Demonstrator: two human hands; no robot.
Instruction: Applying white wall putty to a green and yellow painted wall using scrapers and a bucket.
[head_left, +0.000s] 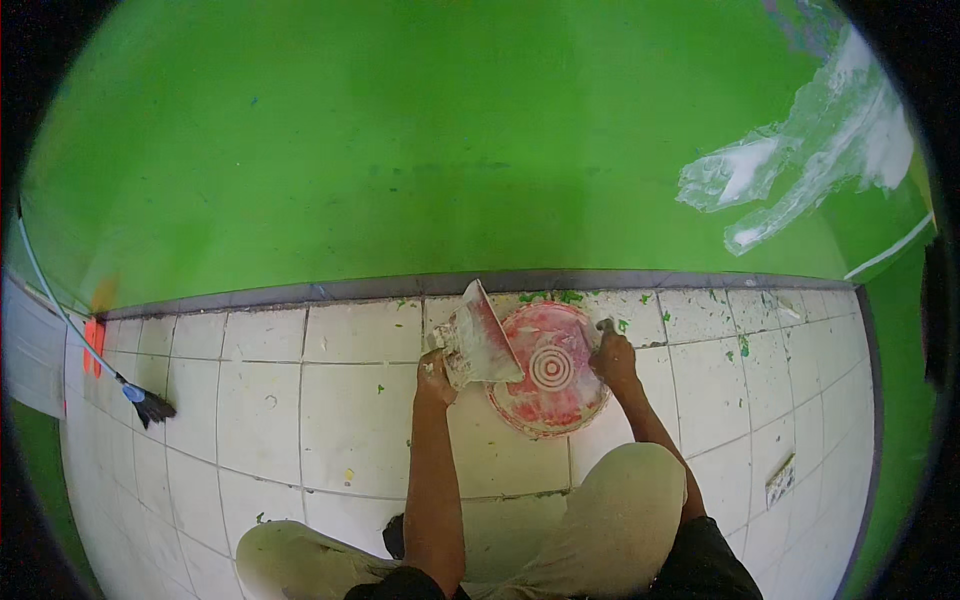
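Knees (635, 495) foremost, left fingers (434, 368) grip a trowel (487, 343); right fingers (612, 352), hold unclear, curl beside a red lid (553, 375).

- On my feed, the floor of pale square glazed tiles with dark joints (360, 420) carries everything.
- I see small bright-green flakes (743, 346) strewn on it, thickest along the wall and toward the right.
- A yellow crumb (349, 475) lies left of centre.
- I make out a flat, whitish, roughly rectangular piece with a dark edge (780, 480) at right.
- I can't tell whether the round red lid smeared with white paste (551, 400) rests flat on the tiles.
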